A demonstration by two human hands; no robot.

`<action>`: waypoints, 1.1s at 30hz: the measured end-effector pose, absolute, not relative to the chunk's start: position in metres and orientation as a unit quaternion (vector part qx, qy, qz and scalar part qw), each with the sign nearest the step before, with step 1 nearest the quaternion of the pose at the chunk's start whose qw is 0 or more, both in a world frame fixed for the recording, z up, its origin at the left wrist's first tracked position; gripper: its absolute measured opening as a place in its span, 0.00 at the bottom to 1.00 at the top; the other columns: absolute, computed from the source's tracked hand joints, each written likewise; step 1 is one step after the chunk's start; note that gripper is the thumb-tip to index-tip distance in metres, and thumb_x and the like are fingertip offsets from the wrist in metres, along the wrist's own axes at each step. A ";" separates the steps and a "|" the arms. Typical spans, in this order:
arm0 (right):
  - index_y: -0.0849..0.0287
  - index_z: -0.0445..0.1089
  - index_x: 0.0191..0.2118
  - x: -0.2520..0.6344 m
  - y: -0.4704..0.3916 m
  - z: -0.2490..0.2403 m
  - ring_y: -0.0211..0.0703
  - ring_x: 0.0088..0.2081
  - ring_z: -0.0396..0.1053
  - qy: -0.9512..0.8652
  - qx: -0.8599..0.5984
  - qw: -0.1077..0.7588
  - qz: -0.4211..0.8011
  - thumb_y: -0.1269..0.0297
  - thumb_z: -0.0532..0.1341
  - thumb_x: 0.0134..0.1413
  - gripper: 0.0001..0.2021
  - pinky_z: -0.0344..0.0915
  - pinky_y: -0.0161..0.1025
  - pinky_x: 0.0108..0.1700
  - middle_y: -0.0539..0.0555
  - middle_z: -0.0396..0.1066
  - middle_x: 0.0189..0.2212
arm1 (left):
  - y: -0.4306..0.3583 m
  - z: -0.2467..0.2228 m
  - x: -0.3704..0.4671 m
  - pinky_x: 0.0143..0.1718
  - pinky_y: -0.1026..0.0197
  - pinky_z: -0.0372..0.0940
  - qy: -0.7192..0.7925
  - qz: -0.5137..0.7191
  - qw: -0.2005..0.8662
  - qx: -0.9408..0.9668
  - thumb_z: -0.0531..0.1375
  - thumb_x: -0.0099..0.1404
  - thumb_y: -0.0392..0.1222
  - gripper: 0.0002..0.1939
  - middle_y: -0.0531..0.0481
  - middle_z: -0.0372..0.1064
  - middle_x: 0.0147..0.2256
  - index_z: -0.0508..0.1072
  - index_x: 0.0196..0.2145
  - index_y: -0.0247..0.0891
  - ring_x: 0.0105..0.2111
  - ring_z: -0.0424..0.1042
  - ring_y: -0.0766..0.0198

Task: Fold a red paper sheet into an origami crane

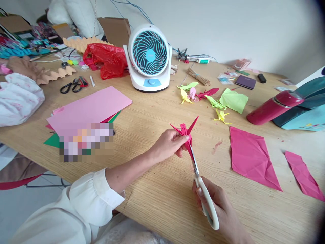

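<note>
Between the thumb and fingers of my left hand (171, 144) is a folded paper piece (188, 140) in deep pink, with narrow points sticking up and out. My right hand (215, 200) grips scissors (207, 203) with cream handles, the fingers partly in the loops. Their blades point up and away from me and meet the lower part of the folded paper; whether they are cutting into it I cannot tell. To the right lie a creased pink paper sheet (251, 157) and a narrower pink paper strip (303, 174).
Several folded paper figures (220, 116) lie beyond my hands. A white and blue fan (149, 56) stands at the back. Stacked coloured paper (93, 108) and black-handled scissors (73, 85) are on the left. A red thermos (274, 107) lies at the right beside a teal bag (304, 112).
</note>
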State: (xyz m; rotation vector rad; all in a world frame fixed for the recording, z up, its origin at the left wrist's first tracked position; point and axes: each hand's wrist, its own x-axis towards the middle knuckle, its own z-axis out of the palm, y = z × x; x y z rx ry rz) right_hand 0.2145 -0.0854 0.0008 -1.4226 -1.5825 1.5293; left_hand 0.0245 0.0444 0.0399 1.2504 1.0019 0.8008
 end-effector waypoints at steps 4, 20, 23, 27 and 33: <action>0.57 0.61 0.29 0.214 -0.085 0.003 0.36 0.24 0.55 -0.583 -0.526 0.258 0.563 0.41 0.51 0.66 0.24 0.52 0.36 0.27 0.47 0.59 0.21 | 0.043 0.043 0.025 0.19 0.70 0.68 0.444 0.341 0.631 0.538 0.57 0.69 0.40 0.13 0.52 0.71 0.23 0.73 0.29 0.30 0.17 0.66 0.74; 0.56 0.60 0.28 0.216 -0.087 -0.002 0.36 0.24 0.55 -0.593 -0.535 0.252 0.546 0.41 0.50 0.67 0.24 0.52 0.36 0.26 0.47 0.59 0.21 | 0.043 0.040 0.024 0.21 0.70 0.68 0.433 0.337 0.645 0.532 0.56 0.68 0.44 0.16 0.49 0.73 0.24 0.74 0.28 0.31 0.17 0.69 0.73; 0.57 0.60 0.28 0.216 -0.087 -0.002 0.36 0.24 0.55 -0.588 -0.535 0.249 0.553 0.41 0.50 0.67 0.24 0.51 0.36 0.27 0.47 0.59 0.21 | 0.044 0.038 0.023 0.21 0.69 0.69 0.427 0.343 0.651 0.526 0.56 0.68 0.44 0.15 0.50 0.73 0.24 0.73 0.28 0.32 0.17 0.69 0.72; 0.57 0.60 0.29 0.216 -0.087 0.000 0.36 0.24 0.55 -0.586 -0.533 0.251 0.556 0.41 0.51 0.67 0.24 0.51 0.36 0.27 0.47 0.59 0.21 | 0.045 0.037 0.023 0.20 0.69 0.69 0.431 0.344 0.645 0.529 0.55 0.68 0.43 0.14 0.51 0.72 0.23 0.73 0.29 0.32 0.17 0.69 0.72; 0.57 0.60 0.28 0.215 -0.086 0.001 0.37 0.24 0.55 -0.588 -0.534 0.250 0.553 0.41 0.51 0.66 0.25 0.51 0.36 0.27 0.47 0.59 0.21 | 0.045 0.037 0.024 0.20 0.70 0.68 0.440 0.340 0.634 0.537 0.56 0.68 0.44 0.15 0.51 0.71 0.23 0.72 0.28 0.32 0.17 0.68 0.72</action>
